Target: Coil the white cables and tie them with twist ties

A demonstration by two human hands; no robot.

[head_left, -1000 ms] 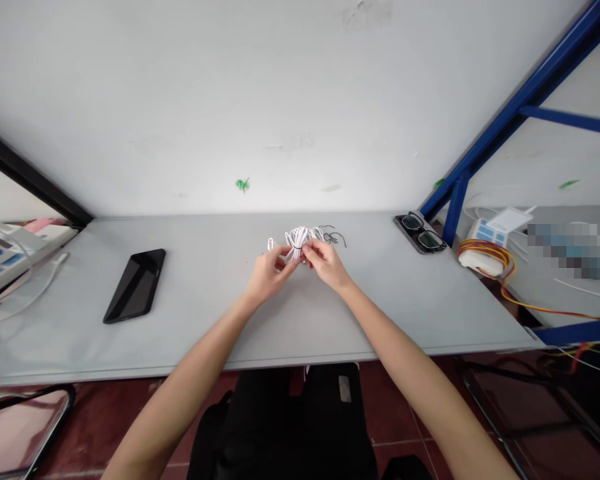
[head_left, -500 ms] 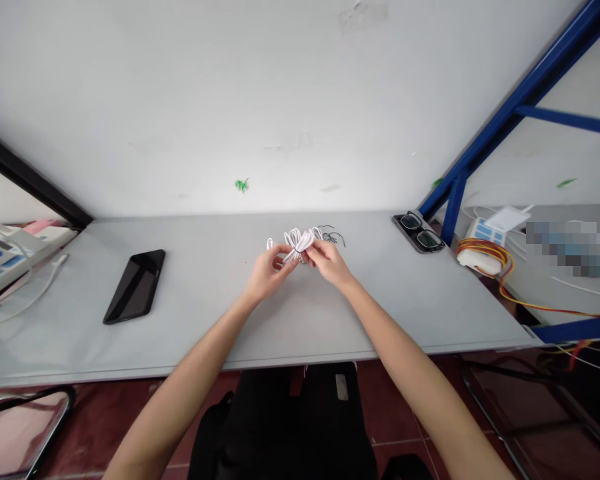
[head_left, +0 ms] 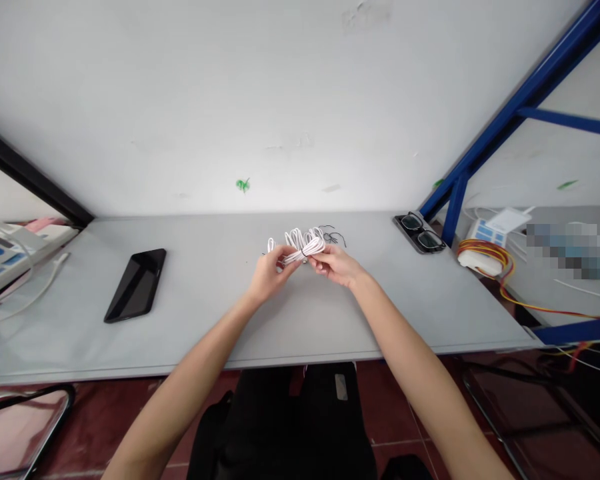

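A coiled white cable (head_left: 314, 247), bound around its middle by a thin black tie (head_left: 304, 254), is held just above the grey table. My left hand (head_left: 270, 273) grips its left part between thumb and fingers. At the right end, my right hand (head_left: 343, 265) pinches the same coil, its fingertips below the loops and close to the tie. Other white cable coils (head_left: 294, 235) lie directly behind, partly covered by the held one and my left hand. Several loose black ties (head_left: 336, 237) rest just beyond my right hand.
A black phone (head_left: 136, 285) lies on the grey table (head_left: 205, 287) at left. Glasses (head_left: 423, 231) sit on a dark case at the back right, beside a blue metal frame (head_left: 456, 203). White power strips and red-yellow wires (head_left: 505, 257) lie off to the sides.
My right hand has shifted slightly right and lower on the coil, uncovering its right-hand loops. The left hand keeps nearly the same place.
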